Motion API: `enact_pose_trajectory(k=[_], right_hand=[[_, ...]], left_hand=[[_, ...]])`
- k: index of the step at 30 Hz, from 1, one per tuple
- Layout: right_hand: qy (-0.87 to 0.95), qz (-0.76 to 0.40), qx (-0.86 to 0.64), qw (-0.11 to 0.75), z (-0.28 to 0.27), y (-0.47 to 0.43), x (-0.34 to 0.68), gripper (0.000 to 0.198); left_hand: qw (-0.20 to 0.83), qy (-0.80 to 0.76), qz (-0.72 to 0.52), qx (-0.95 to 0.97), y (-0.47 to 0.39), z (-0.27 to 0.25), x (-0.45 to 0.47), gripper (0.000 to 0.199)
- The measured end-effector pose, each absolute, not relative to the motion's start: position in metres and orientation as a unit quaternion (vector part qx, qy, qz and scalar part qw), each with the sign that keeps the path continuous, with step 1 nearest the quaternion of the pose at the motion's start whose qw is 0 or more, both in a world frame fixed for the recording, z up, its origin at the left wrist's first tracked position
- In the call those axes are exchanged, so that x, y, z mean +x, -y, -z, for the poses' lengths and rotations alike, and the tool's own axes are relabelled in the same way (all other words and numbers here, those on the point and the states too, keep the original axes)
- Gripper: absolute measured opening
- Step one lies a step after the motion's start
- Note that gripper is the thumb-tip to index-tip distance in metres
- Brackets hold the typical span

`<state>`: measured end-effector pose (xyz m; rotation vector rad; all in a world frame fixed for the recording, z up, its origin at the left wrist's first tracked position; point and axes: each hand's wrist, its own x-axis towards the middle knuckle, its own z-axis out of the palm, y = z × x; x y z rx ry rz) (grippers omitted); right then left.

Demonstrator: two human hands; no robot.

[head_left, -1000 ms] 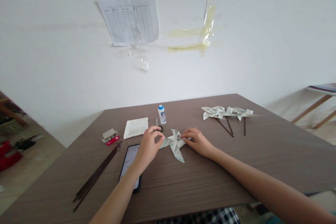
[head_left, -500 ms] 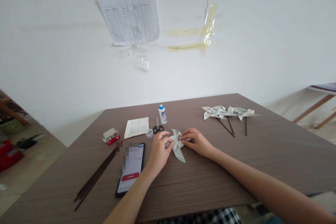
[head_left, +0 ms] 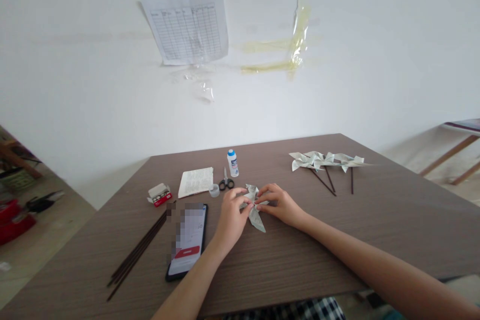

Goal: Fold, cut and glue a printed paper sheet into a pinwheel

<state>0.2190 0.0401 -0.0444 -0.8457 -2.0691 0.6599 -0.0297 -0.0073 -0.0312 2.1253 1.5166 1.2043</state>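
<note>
A folded paper pinwheel made of printed paper lies on the table between my hands. From its left side, my left hand pinches it near the middle with thumb and index finger. My right hand meets it from the right, fingertips closed on the paper close to the centre. The fingers cover much of the pinwheel's middle. Just beyond my left hand are black-handled scissors, a small roll of clear tape and a white glue bottle with a blue cap.
Several paper pinwheels on brown sticks lie at the back right. On the left are a printed booklet, a small red-and-white box, several dark sticks and a phone. A white wall rises behind the table.
My left hand has shifted slightly right, and the fingertips of both hands have come closer together over the pinwheel's centre. The other things on the table have stayed in place.
</note>
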Motion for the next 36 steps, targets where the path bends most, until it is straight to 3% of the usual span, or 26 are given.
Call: enact_pose_trajectory(k=[16, 24, 30, 36], right_hand=[[0.805, -0.287, -0.321, 0.409, 0.042, -0.037, 0.218, 0.015], [0.797, -0.273, -0.337, 0.421, 0.046, -0.047, 0.225, 0.015], [0.796, -0.272, -0.330, 0.429, 0.050, -0.052, 0.228, 0.013], [0.793, -0.279, -0.332, 0.428, 0.050, -0.053, 0.228, 0.016]], left_hand=[[0.120, -0.530, -0.394, 0.741, 0.006, 0.024, -0.029, 0.023], [0.041, -0.600, -0.207, 0.772, -0.035, -0.022, -0.046, 0.023], [0.022, -0.601, -0.167, 0.781, -0.061, -0.030, -0.038, 0.028], [0.006, -0.591, -0.135, 0.795, -0.062, -0.026, -0.026, 0.018]])
